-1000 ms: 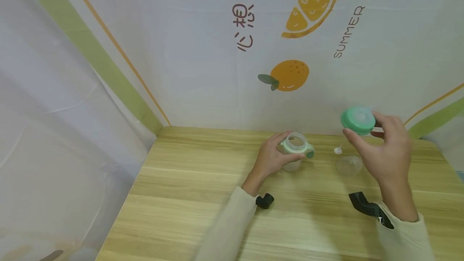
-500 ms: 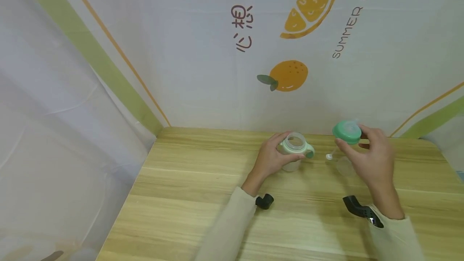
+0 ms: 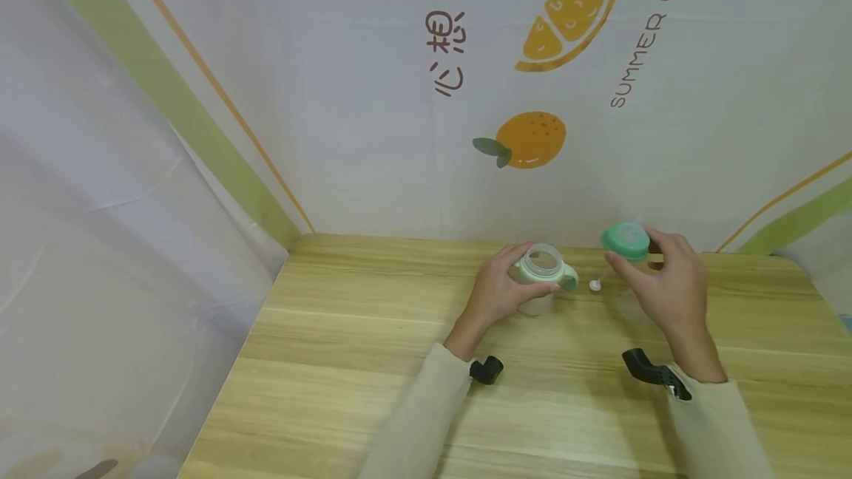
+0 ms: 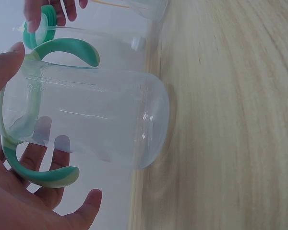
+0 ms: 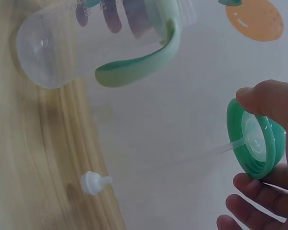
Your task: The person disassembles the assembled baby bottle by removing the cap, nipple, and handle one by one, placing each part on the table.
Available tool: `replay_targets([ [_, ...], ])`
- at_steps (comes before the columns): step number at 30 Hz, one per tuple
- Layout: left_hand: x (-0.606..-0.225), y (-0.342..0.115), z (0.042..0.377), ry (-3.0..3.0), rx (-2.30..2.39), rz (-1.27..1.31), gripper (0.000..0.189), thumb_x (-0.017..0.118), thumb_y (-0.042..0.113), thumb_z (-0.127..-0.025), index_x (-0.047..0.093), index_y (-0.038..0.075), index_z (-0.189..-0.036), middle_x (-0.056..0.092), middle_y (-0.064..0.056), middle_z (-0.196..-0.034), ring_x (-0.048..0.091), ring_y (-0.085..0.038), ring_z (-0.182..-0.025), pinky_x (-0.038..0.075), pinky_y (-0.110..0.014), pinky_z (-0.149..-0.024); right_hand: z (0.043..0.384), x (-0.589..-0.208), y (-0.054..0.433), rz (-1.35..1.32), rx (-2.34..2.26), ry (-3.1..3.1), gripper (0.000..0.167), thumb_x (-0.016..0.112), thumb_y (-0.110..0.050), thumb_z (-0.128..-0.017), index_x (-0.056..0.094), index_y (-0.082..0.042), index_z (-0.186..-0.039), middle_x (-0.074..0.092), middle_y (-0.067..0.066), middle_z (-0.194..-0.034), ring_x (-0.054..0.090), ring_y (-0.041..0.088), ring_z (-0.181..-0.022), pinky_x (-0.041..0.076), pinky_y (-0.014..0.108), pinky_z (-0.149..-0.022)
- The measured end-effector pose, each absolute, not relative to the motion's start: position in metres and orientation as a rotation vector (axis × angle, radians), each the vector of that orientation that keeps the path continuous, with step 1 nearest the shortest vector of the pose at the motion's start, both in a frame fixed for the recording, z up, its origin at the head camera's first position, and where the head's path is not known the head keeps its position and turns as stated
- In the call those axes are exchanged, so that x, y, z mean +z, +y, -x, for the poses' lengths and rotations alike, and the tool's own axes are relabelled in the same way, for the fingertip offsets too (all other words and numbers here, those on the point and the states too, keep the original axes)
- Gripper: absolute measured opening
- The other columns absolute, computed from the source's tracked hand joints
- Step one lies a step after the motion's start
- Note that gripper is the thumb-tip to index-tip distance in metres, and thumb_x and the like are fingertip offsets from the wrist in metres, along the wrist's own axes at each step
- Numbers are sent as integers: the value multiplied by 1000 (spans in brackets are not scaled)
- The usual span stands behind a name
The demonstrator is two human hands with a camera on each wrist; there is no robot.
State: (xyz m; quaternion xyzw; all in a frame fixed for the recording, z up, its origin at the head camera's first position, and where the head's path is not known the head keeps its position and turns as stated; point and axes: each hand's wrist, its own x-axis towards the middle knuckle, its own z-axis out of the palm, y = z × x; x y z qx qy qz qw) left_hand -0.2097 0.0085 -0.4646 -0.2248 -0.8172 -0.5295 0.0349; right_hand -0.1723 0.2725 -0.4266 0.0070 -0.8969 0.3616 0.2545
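My left hand (image 3: pixel 501 285) grips a clear baby bottle (image 4: pixel 101 110) round its upper part, by the pale green ring with two handles (image 4: pixel 65 48). The bottle stands upright on the table, its mouth uncovered. To its right, my right hand (image 3: pixel 674 288) pinches a green bottle cap (image 3: pixel 626 240) between thumb and fingers, raised over the table. From the cap's underside a thin clear straw (image 5: pixel 201 155) hangs down, ending in a white weighted tip (image 5: pixel 93 183). In the head view the tip shows just right of the bottle's handle.
A clear dome-shaped cover (image 3: pixel 635 307) stands on the wooden table (image 3: pixel 333 361), partly hidden behind my right hand. A white curtain with printed oranges (image 3: pixel 531 140) hangs at the table's back edge. Black wrist mounts (image 3: pixel 487 369) sit on both sleeves.
My right hand has moved left and down with the cap and straw, closer to the bottle. The left hand and the bottle have stayed in place.
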Motion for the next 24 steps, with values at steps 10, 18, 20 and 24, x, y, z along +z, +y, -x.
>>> replay_targets([
  [10,-465,9,210,-2533,-1617,684,80,98,31,-87,64,7,-154,71,-7,-144,66,-19,-128,56,-49,-109,184,-430,273,-3,973,-2460,63,88,-27,-95,66,5,-145,64,25,-125,60,33,-110,38,11,-78],
  [18,-466,9,211,-2531,-1631,681,79,98,32,-87,64,8,-155,69,-6,-147,65,-19,-131,55,-50,-110,185,-435,273,-30,963,-2483,61,87,-25,-95,66,9,-141,64,28,-125,62,42,-111,36,10,-77],
  [20,-465,9,210,-2532,-1635,675,80,98,32,-87,64,8,-155,69,-6,-147,65,-19,-131,55,-50,-110,183,-435,271,-49,955,-2484,60,88,-24,-95,67,9,-140,65,28,-124,62,42,-110,36,10,-76],
  [24,-465,8,210,-2540,-1632,664,81,98,33,-87,63,8,-155,70,-6,-146,65,-18,-130,56,-50,-109,177,-437,269,-87,934,-2488,60,89,-24,-93,68,8,-139,65,28,-120,62,41,-107,36,11,-74],
])
